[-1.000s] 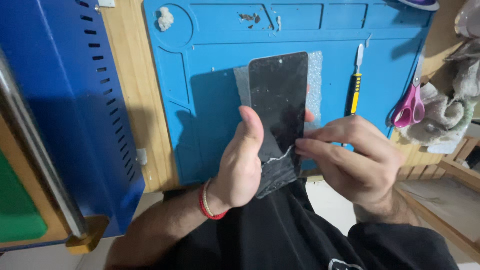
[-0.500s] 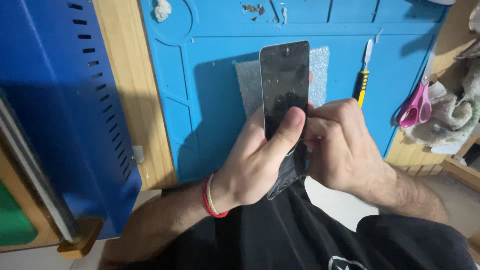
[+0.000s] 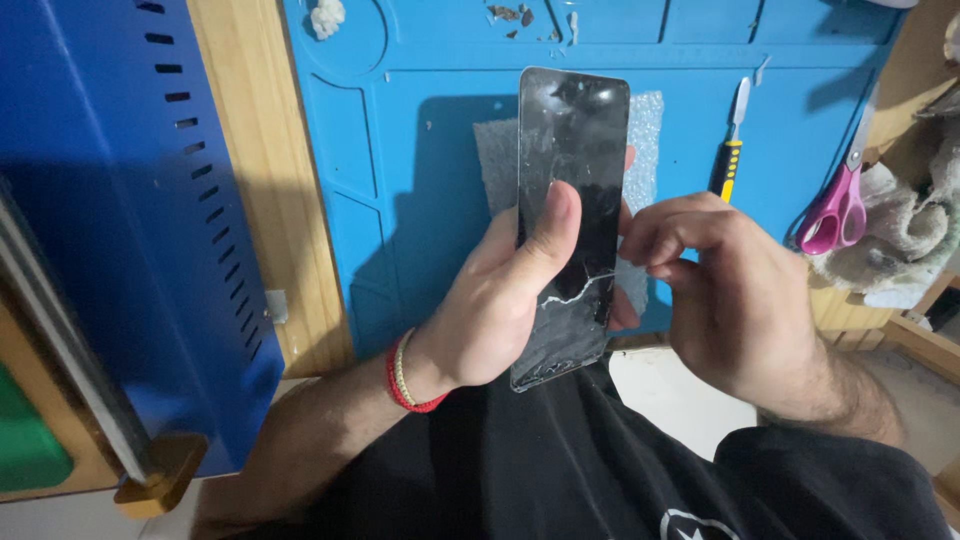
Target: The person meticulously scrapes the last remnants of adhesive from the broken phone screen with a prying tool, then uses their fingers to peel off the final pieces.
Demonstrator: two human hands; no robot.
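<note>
The work mat (image 3: 420, 150) is lying on the desk (image 3: 250, 150); a foam sheet (image 3: 495, 165) is lying on the mat's middle; the cracked phone screen (image 3: 570, 220) is standing above that sheet, gripped by the left hand (image 3: 500, 300), whose thumb is lying across its face; the right hand (image 3: 730, 290) is sitting just right of the screen, fingertips at its edge; a pry tool (image 3: 730, 150) is lying on the mat right of the sheet; scissors (image 3: 835, 205) are lying further right, at the mat's edge, beside a rag (image 3: 915, 225); a slotted machine housing (image 3: 120, 200) is standing at the left.
</note>
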